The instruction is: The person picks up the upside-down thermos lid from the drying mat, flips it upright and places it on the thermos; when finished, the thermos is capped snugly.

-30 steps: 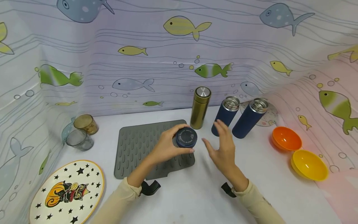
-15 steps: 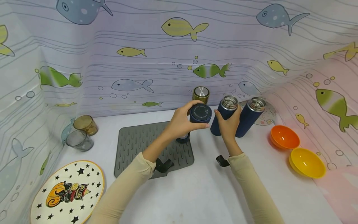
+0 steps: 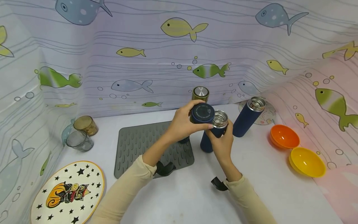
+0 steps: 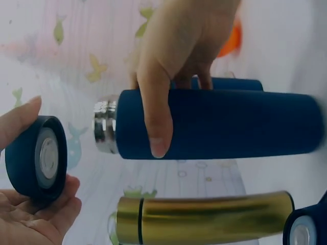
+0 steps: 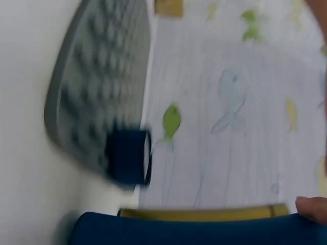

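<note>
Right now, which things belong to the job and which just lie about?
Likely the job: held cap, held bottle, other blue bottle, second cap.
Probably lying about: gold bottle, mat, amber glass, grey glass, orange bowl, yellow bowl, star plate.

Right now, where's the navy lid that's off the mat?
Head view, near centre: the left hand holds the navy lid, in front of the gold flask, left of the open mouth of the navy bottle.
</note>
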Action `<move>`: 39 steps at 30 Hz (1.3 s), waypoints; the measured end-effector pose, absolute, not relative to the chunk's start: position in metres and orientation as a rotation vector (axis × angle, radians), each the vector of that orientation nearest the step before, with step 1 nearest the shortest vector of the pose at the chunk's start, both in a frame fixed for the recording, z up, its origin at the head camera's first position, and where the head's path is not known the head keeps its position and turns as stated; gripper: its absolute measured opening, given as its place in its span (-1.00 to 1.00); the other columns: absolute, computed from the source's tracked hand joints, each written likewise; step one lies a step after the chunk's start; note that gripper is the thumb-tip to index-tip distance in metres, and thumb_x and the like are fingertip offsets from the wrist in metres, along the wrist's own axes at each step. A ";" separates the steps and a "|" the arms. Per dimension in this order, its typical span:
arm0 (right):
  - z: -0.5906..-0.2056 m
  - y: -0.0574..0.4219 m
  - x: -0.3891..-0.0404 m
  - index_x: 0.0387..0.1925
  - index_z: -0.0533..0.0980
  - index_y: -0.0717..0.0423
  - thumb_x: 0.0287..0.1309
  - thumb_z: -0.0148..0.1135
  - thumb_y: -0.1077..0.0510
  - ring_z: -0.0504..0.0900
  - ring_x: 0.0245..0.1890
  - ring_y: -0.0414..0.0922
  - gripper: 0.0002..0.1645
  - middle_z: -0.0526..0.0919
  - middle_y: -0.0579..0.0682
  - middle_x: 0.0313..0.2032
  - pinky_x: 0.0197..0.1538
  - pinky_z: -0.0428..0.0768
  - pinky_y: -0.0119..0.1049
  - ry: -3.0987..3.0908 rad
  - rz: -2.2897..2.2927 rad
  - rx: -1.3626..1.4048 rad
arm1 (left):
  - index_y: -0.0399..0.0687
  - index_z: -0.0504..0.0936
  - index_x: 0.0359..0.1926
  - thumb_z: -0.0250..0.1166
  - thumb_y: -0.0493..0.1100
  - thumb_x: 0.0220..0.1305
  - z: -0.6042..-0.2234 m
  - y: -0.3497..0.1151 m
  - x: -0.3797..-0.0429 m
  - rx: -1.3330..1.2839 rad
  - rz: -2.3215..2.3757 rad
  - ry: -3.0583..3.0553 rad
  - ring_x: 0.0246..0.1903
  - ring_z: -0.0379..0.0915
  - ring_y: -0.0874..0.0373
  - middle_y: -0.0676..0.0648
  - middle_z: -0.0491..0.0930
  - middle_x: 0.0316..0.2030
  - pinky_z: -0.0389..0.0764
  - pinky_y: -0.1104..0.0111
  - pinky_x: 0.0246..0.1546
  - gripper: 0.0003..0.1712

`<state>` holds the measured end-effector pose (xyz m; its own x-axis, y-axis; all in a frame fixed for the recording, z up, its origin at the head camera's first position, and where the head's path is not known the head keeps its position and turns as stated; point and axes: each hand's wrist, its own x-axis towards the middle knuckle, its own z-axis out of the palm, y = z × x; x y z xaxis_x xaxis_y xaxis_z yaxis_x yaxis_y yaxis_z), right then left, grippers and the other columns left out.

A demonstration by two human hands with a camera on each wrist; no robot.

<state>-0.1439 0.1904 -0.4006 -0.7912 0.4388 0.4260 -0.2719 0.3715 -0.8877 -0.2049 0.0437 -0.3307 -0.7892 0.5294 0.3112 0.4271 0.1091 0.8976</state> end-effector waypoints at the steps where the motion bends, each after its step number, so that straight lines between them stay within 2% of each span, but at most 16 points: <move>1: -0.400 0.188 -0.138 0.29 0.25 0.44 0.03 0.45 0.36 0.46 0.18 0.19 -0.17 0.44 0.38 0.18 0.19 0.44 0.05 -2.010 1.486 -0.132 | -0.08 0.39 0.33 0.57 -0.20 0.00 -0.331 0.044 -0.203 0.986 1.783 2.263 0.04 0.58 0.08 -0.12 0.56 0.13 0.63 0.20 0.05 -0.14; 3: -0.400 0.183 -0.128 0.29 0.26 0.43 0.01 0.46 0.37 0.47 0.18 0.14 -0.16 0.44 0.37 0.18 0.19 0.45 -0.09 -2.017 1.511 -0.126 | -0.08 0.38 0.33 0.57 -0.20 0.01 -0.333 0.046 -0.199 0.985 1.773 2.245 0.01 0.60 0.07 -0.13 0.56 0.12 0.66 0.22 -0.02 -0.14; 6: -0.403 0.178 -0.119 0.29 0.27 0.41 -0.01 0.48 0.37 0.47 0.18 0.10 -0.15 0.44 0.35 0.18 0.19 0.42 -0.29 -2.024 1.517 -0.114 | -0.06 0.38 0.34 0.58 -0.18 0.00 -0.337 0.051 -0.196 0.993 1.743 2.249 0.00 0.60 0.08 -0.12 0.56 0.12 0.65 0.25 -0.02 -0.13; 9: -0.407 0.176 -0.115 0.29 0.27 0.40 -0.02 0.48 0.39 0.47 0.19 0.08 -0.15 0.45 0.35 0.18 0.20 0.39 -0.39 -2.030 1.502 -0.104 | -0.05 0.39 0.34 0.59 -0.16 -0.02 -0.341 0.056 -0.193 0.988 1.708 2.262 0.00 0.60 0.09 -0.11 0.58 0.11 0.63 0.29 -0.01 -0.11; 15: -0.411 0.174 -0.112 0.29 0.26 0.40 -0.02 0.46 0.42 0.47 0.18 0.04 -0.16 0.48 0.34 0.18 0.20 0.38 -0.34 -2.035 1.478 -0.053 | -0.07 0.39 0.34 0.59 -0.13 -0.03 -0.351 0.066 -0.190 0.999 1.666 2.280 0.00 0.61 0.08 -0.11 0.60 0.10 0.62 0.34 -0.02 -0.10; 21: -0.420 0.174 -0.112 0.23 0.28 0.44 -0.07 0.46 0.48 0.51 0.11 -0.10 -0.19 0.52 0.35 0.10 0.16 0.41 -0.42 -2.047 1.453 -0.057 | -0.10 0.43 0.30 0.61 -0.12 -0.04 -0.363 0.071 -0.189 1.022 1.644 2.303 0.06 0.58 0.11 -0.07 0.60 0.11 0.58 0.36 0.05 -0.14; 25: -0.435 0.180 -0.118 0.27 0.27 0.38 -0.09 0.47 0.48 0.50 0.17 0.00 -0.13 0.51 0.32 0.16 0.21 0.42 -0.20 -2.050 1.445 -0.061 | -0.10 0.41 0.32 0.59 -0.12 -0.01 -0.372 0.070 -0.192 1.066 1.637 2.262 0.12 0.54 0.13 -0.05 0.55 0.18 0.53 0.33 0.15 -0.13; 28: -0.444 0.184 -0.120 0.30 0.26 0.32 -0.06 0.49 0.43 0.49 0.20 0.03 -0.11 0.52 0.26 0.17 0.23 0.41 -0.06 -2.052 1.460 -0.048 | -0.05 0.30 0.42 0.54 -0.19 0.05 -0.377 0.069 -0.196 1.115 1.649 2.166 0.27 0.40 0.12 -0.05 0.39 0.33 0.41 0.20 0.32 -0.08; 31: -0.446 0.186 -0.120 0.30 0.26 0.29 -0.03 0.49 0.39 0.49 0.18 -0.04 -0.13 0.54 0.21 0.15 0.23 0.41 -0.19 -2.044 1.496 -0.044 | 0.05 0.10 0.52 0.56 -0.20 -0.01 -0.380 0.071 -0.198 1.125 1.655 2.140 0.38 0.18 0.12 -0.10 0.20 0.41 0.25 0.04 0.41 0.14; 33: -0.447 0.188 -0.120 0.29 0.27 0.28 -0.02 0.48 0.39 0.49 0.16 -0.09 -0.15 0.54 0.18 0.15 0.22 0.40 -0.29 -2.038 1.513 -0.043 | 0.08 0.06 0.53 0.60 -0.14 -0.06 -0.383 0.074 -0.198 1.108 1.656 2.186 0.36 0.15 0.13 -0.11 0.20 0.36 0.25 0.05 0.40 0.21; 35: -0.447 0.188 -0.119 0.29 0.28 0.28 -0.01 0.48 0.38 0.49 0.15 -0.11 -0.17 0.53 0.17 0.16 0.19 0.40 -0.32 -2.036 1.520 -0.036 | 0.02 0.12 0.49 0.61 -0.10 -0.08 -0.385 0.076 -0.198 1.087 1.682 2.202 0.27 0.25 0.13 -0.13 0.28 0.28 0.35 0.11 0.34 0.17; 37: -0.448 0.189 -0.119 0.30 0.27 0.27 0.00 0.48 0.37 0.48 0.17 -0.10 -0.16 0.52 0.16 0.18 0.20 0.40 -0.28 -2.046 1.513 -0.035 | -0.08 0.25 0.40 0.57 -0.14 -0.02 -0.387 0.077 -0.200 1.087 1.734 2.127 0.18 0.37 0.10 -0.13 0.39 0.21 0.41 0.17 0.29 0.00; 39: -0.448 0.189 -0.119 0.31 0.26 0.24 0.01 0.48 0.34 0.49 0.17 -0.08 -0.14 0.51 0.15 0.19 0.19 0.42 -0.21 -2.061 1.510 -0.041 | -0.17 0.29 0.36 0.46 -0.22 0.05 -0.388 0.075 -0.203 1.114 1.768 2.010 0.20 0.40 0.06 -0.15 0.41 0.23 0.39 0.17 0.31 -0.15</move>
